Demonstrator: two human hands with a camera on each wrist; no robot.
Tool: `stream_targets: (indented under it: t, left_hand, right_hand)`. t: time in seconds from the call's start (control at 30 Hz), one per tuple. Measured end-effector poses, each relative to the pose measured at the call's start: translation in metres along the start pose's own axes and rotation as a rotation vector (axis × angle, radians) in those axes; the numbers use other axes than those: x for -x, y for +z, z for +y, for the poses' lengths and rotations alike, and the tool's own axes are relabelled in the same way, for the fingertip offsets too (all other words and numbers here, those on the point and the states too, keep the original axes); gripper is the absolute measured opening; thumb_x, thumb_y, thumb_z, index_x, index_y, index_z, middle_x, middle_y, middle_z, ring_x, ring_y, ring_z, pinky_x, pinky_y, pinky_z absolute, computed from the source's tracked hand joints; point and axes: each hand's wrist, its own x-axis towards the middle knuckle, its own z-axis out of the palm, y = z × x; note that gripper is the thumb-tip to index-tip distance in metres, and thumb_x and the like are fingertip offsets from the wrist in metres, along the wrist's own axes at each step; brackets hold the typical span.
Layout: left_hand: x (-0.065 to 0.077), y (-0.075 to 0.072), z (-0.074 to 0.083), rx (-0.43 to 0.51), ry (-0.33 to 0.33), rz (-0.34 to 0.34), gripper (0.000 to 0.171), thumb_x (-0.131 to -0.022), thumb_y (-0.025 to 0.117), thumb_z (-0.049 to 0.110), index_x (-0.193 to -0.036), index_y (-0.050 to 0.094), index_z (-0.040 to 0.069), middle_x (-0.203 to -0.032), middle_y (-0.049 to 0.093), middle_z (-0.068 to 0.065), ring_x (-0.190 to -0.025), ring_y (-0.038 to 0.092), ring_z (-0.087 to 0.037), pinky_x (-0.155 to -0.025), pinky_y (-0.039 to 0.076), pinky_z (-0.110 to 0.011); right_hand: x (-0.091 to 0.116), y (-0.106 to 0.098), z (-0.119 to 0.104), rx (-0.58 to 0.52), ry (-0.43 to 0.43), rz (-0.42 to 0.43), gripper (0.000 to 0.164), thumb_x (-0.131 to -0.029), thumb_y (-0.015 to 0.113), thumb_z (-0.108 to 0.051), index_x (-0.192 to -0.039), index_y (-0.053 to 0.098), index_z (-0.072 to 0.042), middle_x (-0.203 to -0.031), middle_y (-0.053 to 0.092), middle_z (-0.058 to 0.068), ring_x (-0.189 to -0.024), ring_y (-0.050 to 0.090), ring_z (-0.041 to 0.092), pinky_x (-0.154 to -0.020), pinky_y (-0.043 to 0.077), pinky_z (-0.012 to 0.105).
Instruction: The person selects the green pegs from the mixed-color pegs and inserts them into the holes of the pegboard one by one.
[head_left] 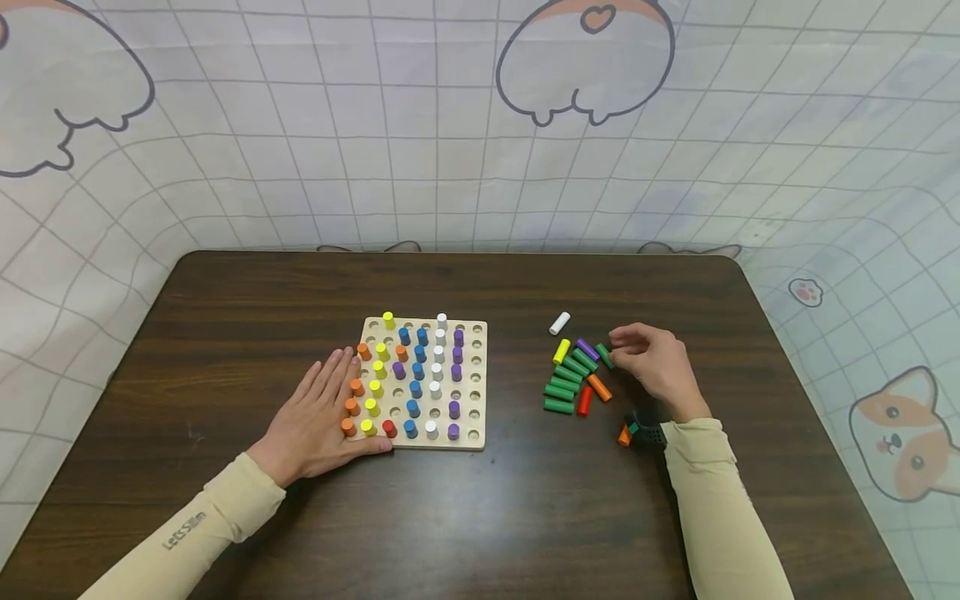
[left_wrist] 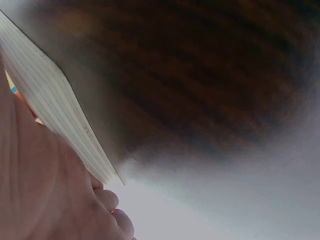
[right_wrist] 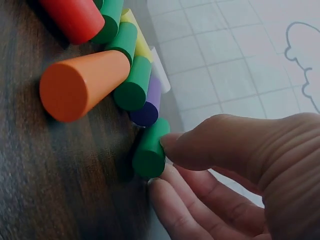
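A wooden pegboard [head_left: 480, 383] lies left of centre on the table, with orange, yellow, blue, white, purple and red pegs standing in its holes. My left hand [head_left: 318, 417] rests flat along the board's left side, fingers straight and thumb along the front edge; the left wrist view shows the palm against the board's side [left_wrist: 60, 100]. To the right, my right hand [head_left: 656, 367] pinches a small green peg [right_wrist: 151, 150] between thumb and fingers, at the right end of a group of loose pegs. That peg still appears down at the tabletop.
Beside the right hand lie several green pegs [head_left: 562, 392], a purple peg [head_left: 587, 349], a yellow peg [head_left: 561, 352], an orange peg [head_left: 598, 387] and a red peg [head_left: 584, 402]. A white peg [head_left: 559, 323] lies farther back. Another orange peg [head_left: 624, 436] is near the right wrist.
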Motion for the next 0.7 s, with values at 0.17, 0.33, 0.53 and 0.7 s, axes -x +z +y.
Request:
stream_targets:
  t: [0.17,0.33,0.53,0.7]
  left_hand:
    - [-0.0006,-0.0022,0.0003,0.001,-0.001,-0.005,0.123,-0.085,0.055,0.083,-0.164,0.015,-0.002,-0.175,0.012,-0.021,-0.163,0.015,-0.040,-0.133,0.012,-0.060]
    - [0.0001,-0.0036,0.0009,0.003,-0.005,-0.006,0.123,-0.085,0.055,0.083,-0.164,0.015,-0.002,-0.174,0.013,-0.021,-0.162,0.016,-0.041,-0.133,0.013,-0.059]
    - [-0.0008,-0.0037,0.0014,-0.001,-0.005,-0.004,0.123,-0.085,0.054,0.083,-0.164,0.015,-0.002,-0.174,0.013,-0.021,-0.162,0.015,-0.041,-0.133,0.013,-0.059]
    - [-0.0004,-0.0030,0.0009,0.011,-0.008,-0.007,0.123,-0.085,0.055,0.083,-0.164,0.014,-0.002,-0.175,0.012,-0.022,-0.162,0.014,-0.041,-0.133,0.012,-0.060]
  right_hand:
    - [0.0014,-0.0005,-0.0012,0.027,0.004,-0.012,0.030,-0.096,0.073,-0.016,-0.124,0.071,-0.007,-0.119,0.076,0.018,-0.106,0.073,0.033,-0.081,0.061,0.034]
    - [0.0020,0.0001,-0.0022,0.054,0.018,-0.029,0.029,-0.096,0.073,-0.017,-0.123,0.071,-0.006,-0.119,0.075,0.018,-0.106,0.072,0.033,-0.085,0.062,0.042]
    - [0.0053,-0.0014,-0.0070,0.069,0.040,-0.050,0.032,-0.096,0.074,-0.017,-0.124,0.070,-0.004,-0.119,0.076,0.019,-0.106,0.073,0.033,-0.088,0.063,0.045]
    - [0.0065,-0.0023,-0.0096,0.086,0.025,-0.054,0.029,-0.096,0.074,-0.017,-0.122,0.071,-0.004,-0.115,0.077,0.018,-0.103,0.074,0.032,-0.085,0.063,0.044]
